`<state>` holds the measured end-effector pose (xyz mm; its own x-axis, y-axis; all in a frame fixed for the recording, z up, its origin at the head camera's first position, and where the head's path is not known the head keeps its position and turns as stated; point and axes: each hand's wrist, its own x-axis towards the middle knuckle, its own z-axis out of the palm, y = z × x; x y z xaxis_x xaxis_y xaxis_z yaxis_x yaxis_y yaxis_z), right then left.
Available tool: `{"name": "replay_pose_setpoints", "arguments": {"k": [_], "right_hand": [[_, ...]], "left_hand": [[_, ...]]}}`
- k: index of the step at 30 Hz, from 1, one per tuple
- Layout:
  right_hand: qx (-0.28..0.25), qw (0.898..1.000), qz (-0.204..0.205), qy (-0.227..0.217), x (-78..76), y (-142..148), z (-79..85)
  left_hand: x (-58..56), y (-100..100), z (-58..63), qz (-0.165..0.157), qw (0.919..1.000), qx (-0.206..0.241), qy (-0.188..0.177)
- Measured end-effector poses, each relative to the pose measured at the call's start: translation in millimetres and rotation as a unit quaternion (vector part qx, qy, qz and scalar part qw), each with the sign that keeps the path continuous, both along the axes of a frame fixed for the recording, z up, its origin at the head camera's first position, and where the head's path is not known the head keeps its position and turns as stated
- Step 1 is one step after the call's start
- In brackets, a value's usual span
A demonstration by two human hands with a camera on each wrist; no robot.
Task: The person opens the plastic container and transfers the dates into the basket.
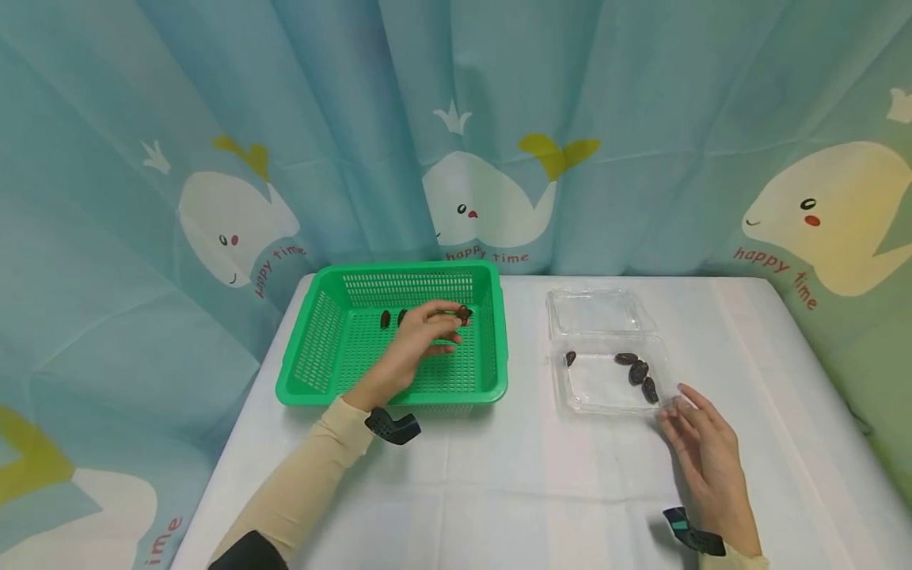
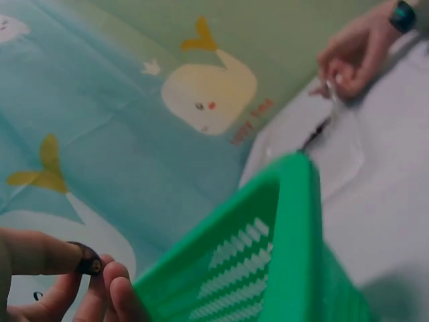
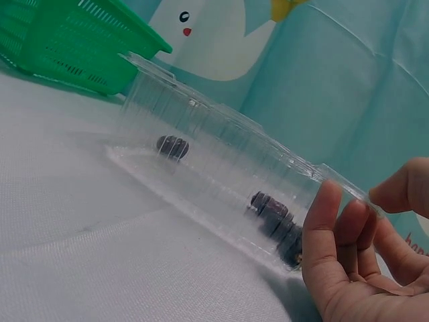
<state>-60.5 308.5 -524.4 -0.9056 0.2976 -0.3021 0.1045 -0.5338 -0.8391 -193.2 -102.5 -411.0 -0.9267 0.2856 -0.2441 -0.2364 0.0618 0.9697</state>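
Over the green basket (image 1: 324,396), my left hand (image 1: 413,344) pinches a dark brown date (image 2: 88,259) between thumb and fingers. Two more dates lie on the basket floor, one a whole date (image 1: 385,319) and the other partly covered by the hand. To the right stands a clear plastic clamshell box (image 1: 591,408) with its lid (image 1: 594,311) folded back. Several dates (image 1: 638,372) lie along its right side and a single date (image 1: 571,359) at its left. My right hand (image 1: 705,459) holds the box's near right rim between thumb and fingers.
Basket and box stand on a white-covered table (image 1: 513,483), a short gap apart. A blue-green curtain (image 1: 342,198) printed with whales hangs right behind the table's back edge. The basket's raised walls surround the left hand's work.
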Motion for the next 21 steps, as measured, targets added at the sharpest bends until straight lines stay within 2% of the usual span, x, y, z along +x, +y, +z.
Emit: {"name": "replay_pose_setpoints", "arguments": {"k": [6, 13, 16, 21], "right_hand": [[-0.015, 1.000, 0.004, 0.005, 0.5, 1.3, -0.8], [-0.021, 1.000, 0.007, 0.010, 0.5, 0.7, -1.3], [-0.015, 1.000, 0.004, 0.006, 0.6, 0.8, -1.1], [-0.015, 1.000, 0.000, 0.000, 0.2, 1.0, -1.7]], "left_hand": [[-15.9, -16.5, 8.7, -0.040, 0.9967, -0.070, -0.004], [-35.8, -32.1, 13.4, -0.090, 0.9850, -0.146, -0.019], [-44.5, -33.7, 12.6, -0.106, 0.9800, -0.166, -0.027], [-57.3, -34.4, 4.6, -0.126, 0.9718, -0.196, -0.034]]}}
